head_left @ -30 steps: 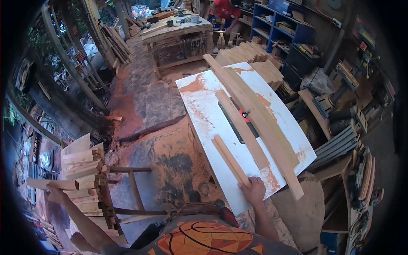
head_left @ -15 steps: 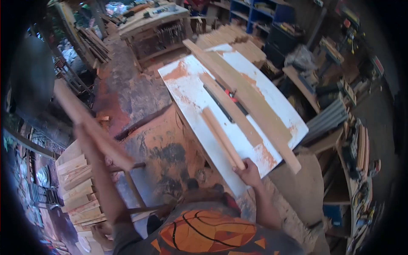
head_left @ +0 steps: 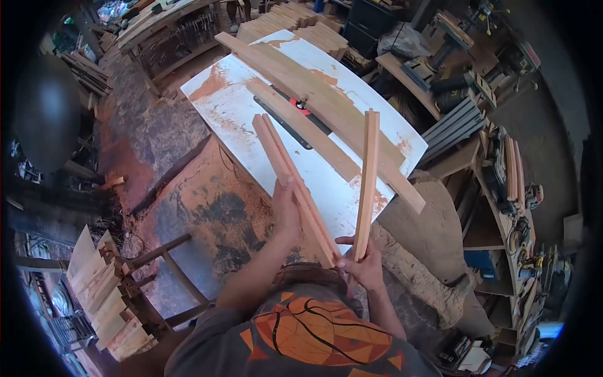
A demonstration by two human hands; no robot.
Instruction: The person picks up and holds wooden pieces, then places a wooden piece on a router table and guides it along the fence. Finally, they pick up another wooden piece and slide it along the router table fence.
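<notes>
My left hand (head_left: 287, 204) is closed around the middle of a grooved wooden strip (head_left: 300, 195), which slants over the near part of the white tabletop. In my right hand (head_left: 365, 267) a second wooden strip (head_left: 368, 182) stands nearly upright, gripped at its lower end. The first strip's lower end meets the fingers of my right hand. Beyond them, on the white router table (head_left: 239, 154), a router bit (head_left: 302, 100) rises from a red ring, between a long wooden fence board (head_left: 326, 119) and a shorter board (head_left: 304, 129).
Sawdust lies on the table and floor. Left of me, many cut wood pieces (head_left: 103, 292) are stacked on a wooden stand (head_left: 179, 270). More boards (head_left: 295, 28) are piled behind the table. To the right are shelves (head_left: 487, 235) with tools. A workbench (head_left: 163, 31) stands at the far left.
My left hand has swung in from the far left with its strip, now in front of me. My right hand has lifted its strip off the tabletop and tilted it upright. The view has shifted.
</notes>
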